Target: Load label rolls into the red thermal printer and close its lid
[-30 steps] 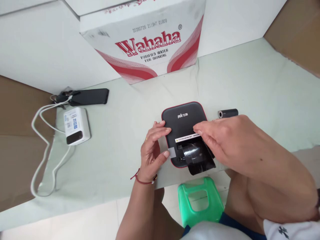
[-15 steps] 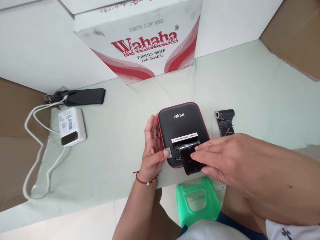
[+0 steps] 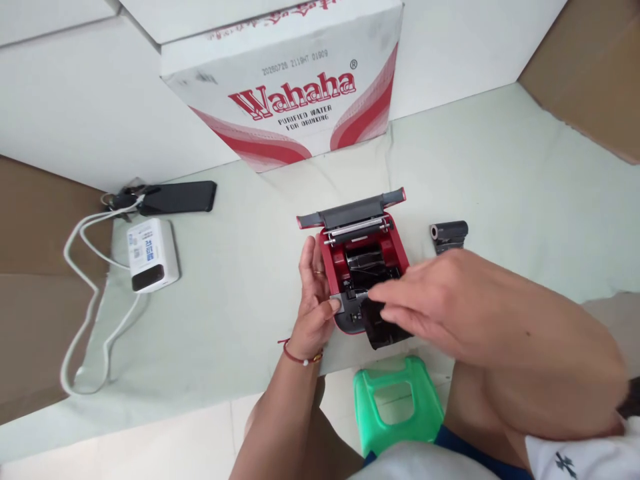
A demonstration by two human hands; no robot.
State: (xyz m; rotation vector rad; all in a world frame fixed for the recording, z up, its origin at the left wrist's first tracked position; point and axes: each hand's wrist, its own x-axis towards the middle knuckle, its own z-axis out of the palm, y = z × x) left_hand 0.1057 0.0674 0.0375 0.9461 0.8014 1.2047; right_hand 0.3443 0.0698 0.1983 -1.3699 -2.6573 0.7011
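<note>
A small black and red label printer (image 3: 400, 243) rests on the table with its lid (image 3: 353, 211) swung up, showing a red bay with a black roll (image 3: 365, 258) inside. My left hand (image 3: 316, 300) grips the printer's left side, its thumb on a grey tab at the front corner. A glossy black film strip (image 3: 383, 328) hangs over the printer's front edge. My right hand (image 3: 425, 303) is closed at the strip's right side, fingertips near the bay's front; its thumb is hidden. Beyond that hand lies a loose black film roll (image 3: 450, 231), partly covered.
A Wahaha water carton (image 3: 295, 100) stands at the back. On the left are a black phone-like slab (image 3: 179, 197), a white device (image 3: 153, 250) and a looping white cable (image 3: 83, 267). Brown cardboard (image 3: 590, 80) borders the right. Below the table edge is a green stool (image 3: 365, 413).
The printer's lid has swung up from closed, exposing the bay and black roll. My left thumb stays on the grey tab. My right fingertips have shifted slightly left.
</note>
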